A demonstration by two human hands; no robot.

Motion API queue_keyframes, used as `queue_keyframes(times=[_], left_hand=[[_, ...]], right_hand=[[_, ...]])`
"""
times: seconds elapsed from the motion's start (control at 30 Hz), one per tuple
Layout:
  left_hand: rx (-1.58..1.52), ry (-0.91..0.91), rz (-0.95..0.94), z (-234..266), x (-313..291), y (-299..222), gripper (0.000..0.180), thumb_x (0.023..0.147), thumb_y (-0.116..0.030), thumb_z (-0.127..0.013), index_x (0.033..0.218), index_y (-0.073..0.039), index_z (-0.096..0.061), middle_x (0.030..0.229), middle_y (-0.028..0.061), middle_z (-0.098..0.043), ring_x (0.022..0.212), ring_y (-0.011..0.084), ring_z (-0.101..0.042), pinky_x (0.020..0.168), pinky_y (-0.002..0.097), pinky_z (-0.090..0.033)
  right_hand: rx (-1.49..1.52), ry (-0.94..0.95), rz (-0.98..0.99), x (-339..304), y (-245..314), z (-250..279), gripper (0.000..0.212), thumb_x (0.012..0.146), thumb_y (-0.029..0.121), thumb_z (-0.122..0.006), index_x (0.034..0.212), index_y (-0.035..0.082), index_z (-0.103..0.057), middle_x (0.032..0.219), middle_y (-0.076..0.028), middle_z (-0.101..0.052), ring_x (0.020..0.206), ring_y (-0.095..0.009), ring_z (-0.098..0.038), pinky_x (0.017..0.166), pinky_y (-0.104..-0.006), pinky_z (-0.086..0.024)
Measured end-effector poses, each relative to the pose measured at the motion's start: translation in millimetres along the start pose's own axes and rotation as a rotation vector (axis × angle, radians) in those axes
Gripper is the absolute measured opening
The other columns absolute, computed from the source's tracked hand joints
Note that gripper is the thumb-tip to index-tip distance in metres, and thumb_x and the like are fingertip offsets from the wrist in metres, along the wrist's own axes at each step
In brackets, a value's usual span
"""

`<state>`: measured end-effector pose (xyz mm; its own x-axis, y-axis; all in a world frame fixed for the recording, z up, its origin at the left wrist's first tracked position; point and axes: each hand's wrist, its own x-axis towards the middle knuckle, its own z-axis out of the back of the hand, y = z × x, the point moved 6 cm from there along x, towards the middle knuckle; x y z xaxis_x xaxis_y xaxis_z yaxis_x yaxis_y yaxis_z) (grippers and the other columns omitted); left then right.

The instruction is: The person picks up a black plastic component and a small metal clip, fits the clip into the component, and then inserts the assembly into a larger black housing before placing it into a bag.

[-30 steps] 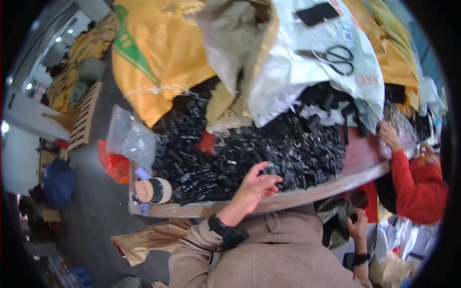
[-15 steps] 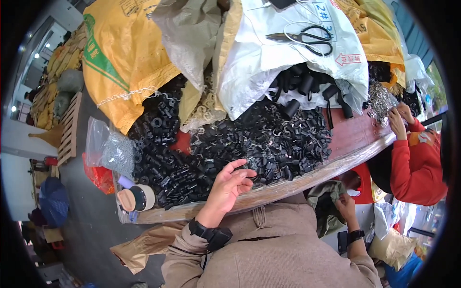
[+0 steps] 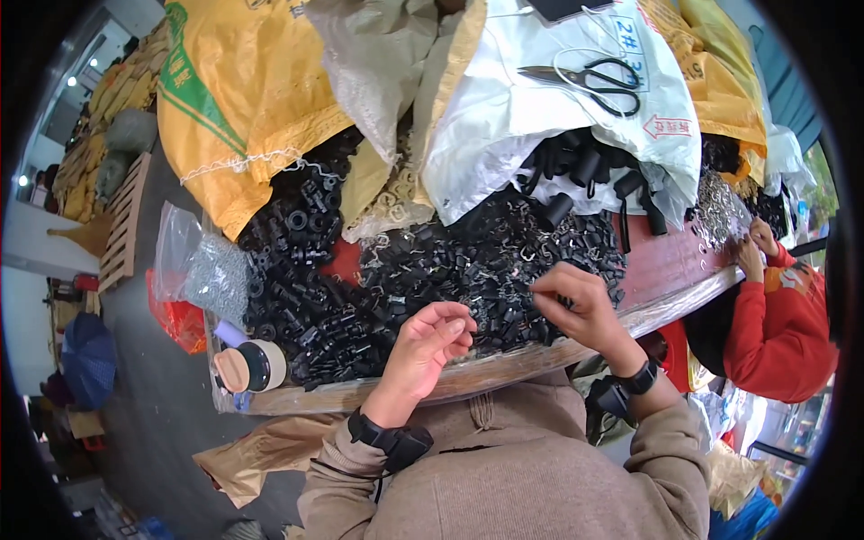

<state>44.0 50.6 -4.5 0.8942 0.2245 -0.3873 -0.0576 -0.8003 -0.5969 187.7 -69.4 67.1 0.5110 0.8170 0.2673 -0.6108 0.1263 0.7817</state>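
Over the near edge of a heap of small black plastic parts and metal hooks (image 3: 423, 270), my left hand (image 3: 430, 340) is held with fingers curled and thumb against them. Whatever lies in that pinch is too small to make out. To its right, my right hand (image 3: 583, 310) hangs above the same heap, thumb and fingertips closed together and pointing left. I cannot make out what, if anything, it grips. A gap separates the two hands. Larger black ring-shaped and tubular parts (image 3: 306, 315) lie left of the heap.
Yellow sack (image 3: 243, 99) and white sack (image 3: 486, 117) spill parts at the back; scissors (image 3: 585, 81) lie on the white one. A lidded cup (image 3: 263, 364) and plastic bag of small pieces (image 3: 216, 274) sit left. A person in red sleeves (image 3: 765, 324) handles metal hooks (image 3: 715, 211) at right.
My right hand has come up from the dark green bag at the lower right to above the heap. My left hand's fingers have drawn closer together. The view has shifted slightly.
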Motion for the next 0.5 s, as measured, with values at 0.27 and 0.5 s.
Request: queue_keyframes(times=[0.27, 0.5], left_hand=[[0.125, -0.033, -0.113, 1.3, -1.5, -6.7, 0.011, 0.075, -0.005, -0.060, 0.085, -0.002, -0.057, 0.079, 0.0040, -0.058, 0.065, 0.0103, -0.054, 0.061, 0.0210, -0.044], [0.244, -0.042, -0.211, 1.0, 2.3, -13.9, 0.011, 0.074, -0.003, -0.061, 0.084, -0.003, -0.057, 0.075, 0.0016, -0.057, 0.065, 0.0075, -0.052, 0.061, 0.0195, -0.043]], right_hand=[[0.477, 0.397, -0.194, 13.1, 4.6, -63.5, 0.013, 0.081, 0.014, -0.054, 0.083, 0.000, -0.054, 0.066, -0.001, -0.049, 0.058, -0.007, -0.045, 0.048, -0.0215, -0.036], [0.692, 0.592, -0.314, 10.3, 8.2, -84.0, 0.018, 0.086, 0.020, -0.048, 0.081, 0.003, -0.051, 0.061, 0.004, -0.044, 0.053, -0.004, -0.040, 0.045, -0.0201, -0.032]])
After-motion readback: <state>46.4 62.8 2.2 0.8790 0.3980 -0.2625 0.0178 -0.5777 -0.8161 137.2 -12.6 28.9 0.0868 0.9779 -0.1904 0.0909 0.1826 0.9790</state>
